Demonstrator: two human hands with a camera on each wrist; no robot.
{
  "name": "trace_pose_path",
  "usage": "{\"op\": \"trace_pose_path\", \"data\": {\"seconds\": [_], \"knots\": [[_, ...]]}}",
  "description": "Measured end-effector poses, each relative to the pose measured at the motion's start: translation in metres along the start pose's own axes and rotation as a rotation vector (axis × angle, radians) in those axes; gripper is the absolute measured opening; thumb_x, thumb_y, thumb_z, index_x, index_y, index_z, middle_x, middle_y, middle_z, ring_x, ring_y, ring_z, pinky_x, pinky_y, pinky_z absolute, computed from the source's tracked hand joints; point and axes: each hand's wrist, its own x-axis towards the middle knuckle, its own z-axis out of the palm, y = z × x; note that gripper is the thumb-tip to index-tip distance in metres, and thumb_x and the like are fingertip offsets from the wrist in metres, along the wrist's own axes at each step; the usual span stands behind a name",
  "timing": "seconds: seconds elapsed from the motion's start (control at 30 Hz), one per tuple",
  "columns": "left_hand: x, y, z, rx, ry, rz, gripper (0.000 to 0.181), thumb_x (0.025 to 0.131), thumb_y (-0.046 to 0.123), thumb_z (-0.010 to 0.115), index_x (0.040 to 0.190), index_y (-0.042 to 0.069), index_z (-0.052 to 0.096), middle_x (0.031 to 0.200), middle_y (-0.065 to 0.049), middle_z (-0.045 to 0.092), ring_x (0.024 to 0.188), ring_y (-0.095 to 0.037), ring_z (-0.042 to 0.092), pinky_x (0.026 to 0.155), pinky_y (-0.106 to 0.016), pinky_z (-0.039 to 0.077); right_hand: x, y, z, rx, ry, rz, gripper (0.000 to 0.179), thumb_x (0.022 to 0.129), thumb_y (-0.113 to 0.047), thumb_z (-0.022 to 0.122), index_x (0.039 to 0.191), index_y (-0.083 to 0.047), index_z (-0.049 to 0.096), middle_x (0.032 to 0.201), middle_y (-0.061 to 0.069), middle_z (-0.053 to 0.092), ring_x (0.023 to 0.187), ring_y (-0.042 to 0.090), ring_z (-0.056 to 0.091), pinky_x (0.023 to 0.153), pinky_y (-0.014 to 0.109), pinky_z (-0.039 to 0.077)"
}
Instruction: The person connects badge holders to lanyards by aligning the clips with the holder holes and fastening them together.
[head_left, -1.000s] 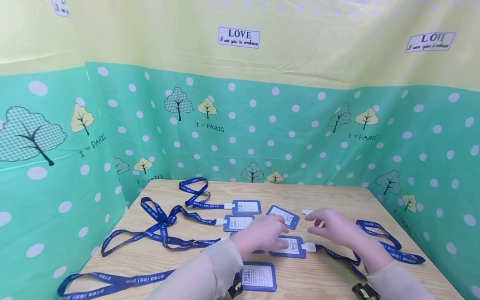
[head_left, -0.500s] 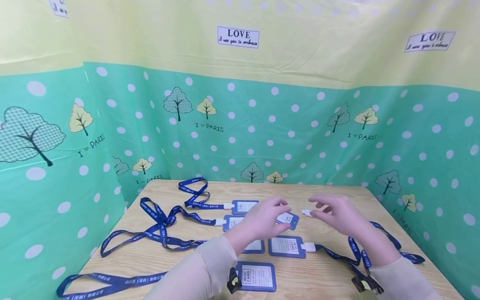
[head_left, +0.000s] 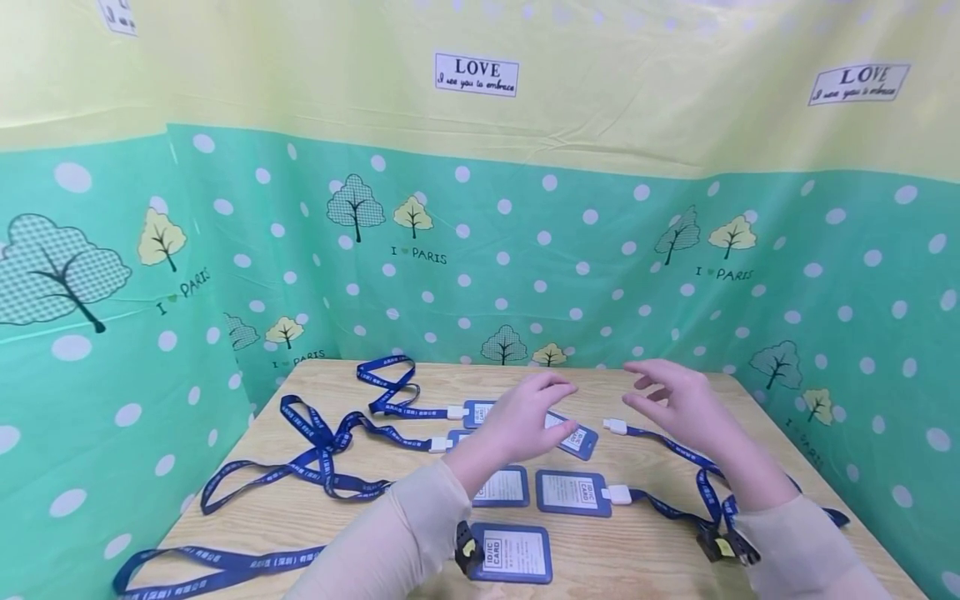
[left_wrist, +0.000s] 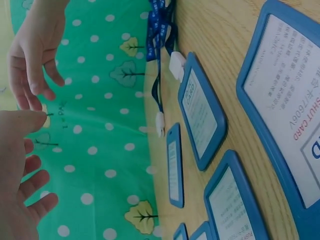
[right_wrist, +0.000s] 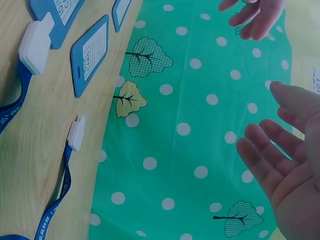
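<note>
My left hand hovers above the table with relaxed fingers and holds nothing. Below it lies a tilted blue card holder, with no strap joined to it. My right hand is also raised, its fingers loosely bent and holding nothing. Near it on the wood rests a white clip on a blue lanyard, apart from that card holder. In the right wrist view, a gap separates the clip from the loose card holder. Closer to me, another card holder is joined to a lanyard's white clip.
Several more card holders lie at the centre, one near the front and another partly behind my left arm. Their blue lanyards spread leftward over the wooden table. A green dotted curtain surrounds the far sides.
Both hands have risen off the table area. My left hand has left the near-right card holder, and my right hand has moved up away from the loose clip. The card holders stay put.
</note>
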Motion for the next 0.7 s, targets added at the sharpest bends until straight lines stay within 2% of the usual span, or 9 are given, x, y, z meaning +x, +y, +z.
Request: {"op": "trace_pose_path", "data": {"seconds": [0.3, 0.57, 0.7], "knots": [[0.007, -0.006, 0.000, -0.011, 0.031, -0.014, 0.055, 0.095, 0.040, 0.072, 0.144, 0.020, 0.058, 0.141, 0.002, 0.055, 0.131, -0.017, 0.052, 0.107, -0.034, 0.046, 0.012, 0.001, 0.000, 0.025, -0.018, 0.068, 0.044, 0.092, -0.012, 0.077, 0.133, -0.004, 0.064, 0.127, 0.018, 0.066, 0.100, 0.031, 0.069, 0.078, 0.045, 0.061], [0.011, -0.015, 0.002, -0.008, 0.030, -0.073, 0.056, 0.096, 0.042, 0.070, 0.145, 0.021, 0.057, 0.141, 0.003, 0.054, 0.129, -0.017, 0.053, 0.106, -0.034, 0.047, 0.021, 0.009, 0.002, 0.035, -0.027, 0.136, 0.043, 0.093, -0.014, 0.076, 0.133, -0.004, 0.064, 0.129, 0.017, 0.065, 0.101, 0.031, 0.069, 0.078, 0.045, 0.061], [0.013, -0.018, 0.002, -0.015, 0.036, -0.079, 0.056, 0.096, 0.041, 0.070, 0.145, 0.019, 0.057, 0.141, 0.002, 0.055, 0.129, -0.019, 0.052, 0.106, -0.037, 0.047, 0.023, 0.013, 0.002, 0.046, -0.045, 0.185, 0.044, 0.094, -0.016, 0.075, 0.135, -0.005, 0.063, 0.131, 0.018, 0.064, 0.102, 0.032, 0.068, 0.080, 0.047, 0.061]]}}
